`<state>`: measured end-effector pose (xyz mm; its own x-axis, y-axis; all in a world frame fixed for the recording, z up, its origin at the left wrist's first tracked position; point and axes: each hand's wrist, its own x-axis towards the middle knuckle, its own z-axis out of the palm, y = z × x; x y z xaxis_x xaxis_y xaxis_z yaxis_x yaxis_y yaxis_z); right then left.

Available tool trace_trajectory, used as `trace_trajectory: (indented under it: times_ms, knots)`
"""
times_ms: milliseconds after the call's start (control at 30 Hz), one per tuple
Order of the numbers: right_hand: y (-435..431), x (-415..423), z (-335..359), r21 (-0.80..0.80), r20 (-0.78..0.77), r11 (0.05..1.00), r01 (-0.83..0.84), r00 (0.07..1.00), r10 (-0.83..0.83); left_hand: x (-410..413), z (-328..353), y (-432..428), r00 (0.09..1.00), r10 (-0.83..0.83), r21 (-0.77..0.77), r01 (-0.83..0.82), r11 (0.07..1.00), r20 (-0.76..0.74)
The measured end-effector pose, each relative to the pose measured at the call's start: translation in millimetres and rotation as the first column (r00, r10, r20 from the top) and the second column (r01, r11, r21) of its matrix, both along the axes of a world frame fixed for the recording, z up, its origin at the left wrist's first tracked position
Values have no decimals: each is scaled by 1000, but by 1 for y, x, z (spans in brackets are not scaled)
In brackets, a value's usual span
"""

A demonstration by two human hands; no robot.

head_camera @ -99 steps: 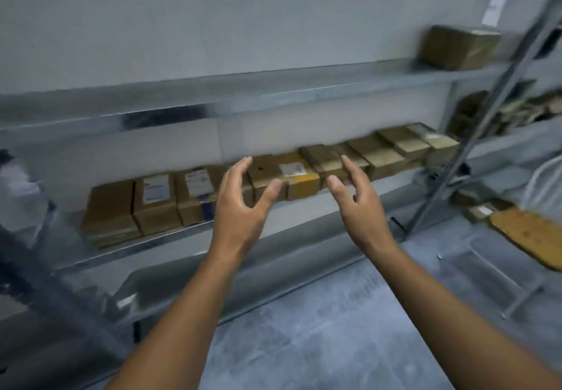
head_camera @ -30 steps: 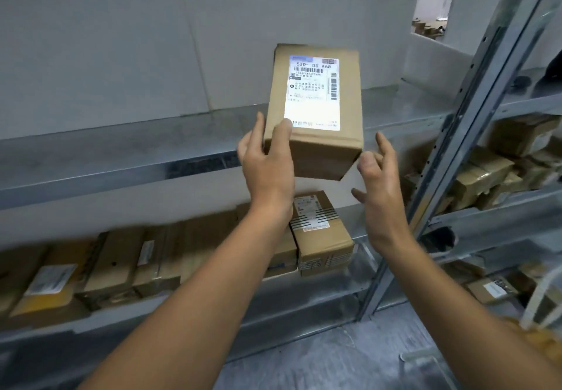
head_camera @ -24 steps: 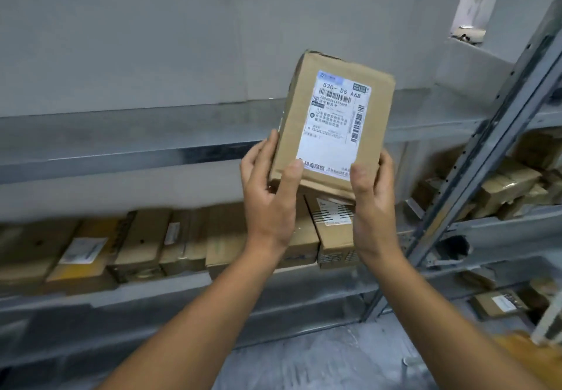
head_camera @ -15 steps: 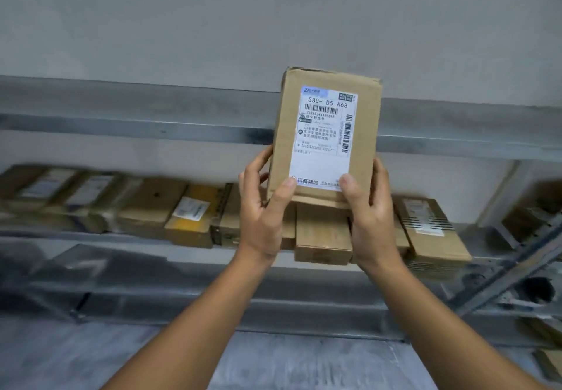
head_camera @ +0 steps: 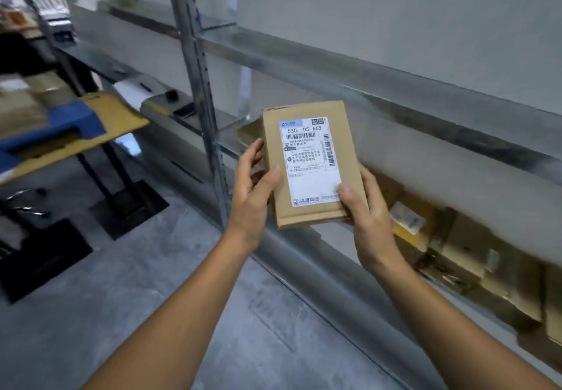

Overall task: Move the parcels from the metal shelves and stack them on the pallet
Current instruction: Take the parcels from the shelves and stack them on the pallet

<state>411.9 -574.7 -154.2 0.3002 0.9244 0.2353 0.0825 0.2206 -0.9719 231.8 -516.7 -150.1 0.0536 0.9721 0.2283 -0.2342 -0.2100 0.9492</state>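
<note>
Left grip (head_camera: 252, 195) and right grip (head_camera: 369, 222) clamp a labelled cardboard parcel (head_camera: 310, 158) by its lower corners; more parcels (head_camera: 465, 249) line the metal shelf (head_camera: 334, 277) above a grey floor (head_camera: 152, 298).

**Parcel warehouse, storage aisle**

Reads as a shipping stockroom. Lined with tall galvanised steel shelving (head_camera: 395, 91) on perforated uprights. Carries a row of brown cardboard boxes (head_camera: 474, 259) on the lower level, some with printed stickers. Shows a white barcoded shipping label (head_camera: 310, 158) on the flat brown cardboard parcel (head_camera: 307, 216) nearest the camera. Floored in bare grey concrete (head_camera: 152, 313), backed by a plain pale wall (head_camera: 395, 9).
</note>
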Motion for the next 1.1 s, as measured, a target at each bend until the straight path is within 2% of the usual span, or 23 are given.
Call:
trace_trajectory:
  times_ms: [167,300,433,633,900,1000,1100]
  knots:
    - [80,-82,-10,-67,11,967,-247,969,248,-102,-10,40,978,207,-67,-205,977,35]
    - [148,-135,-16,-111,39,903,-415,906,422,-175,-26,82,929,369,-162,-362,918,14]
    - [228,-183,-20,-133,63,823,-553,824,564,-236,-37,132,901,433,-227,-426,876,-18]
    - [354,-252,-33,-160,40,789,-594,794,606,-285,-42,216,792,610,-306,-575,759,27]
    - [464,-335,-36,-175,64,808,-563,812,580,-338,-47,324,547,820,-358,-741,568,168]
    - [494,-370,-45,-191,75,777,-600,780,621,-364,-57,366,478,865,-355,-790,499,152]
    - [532,-408,-59,-166,19,724,-670,732,682,-392,-73,411,447,883,-368,-804,467,145]
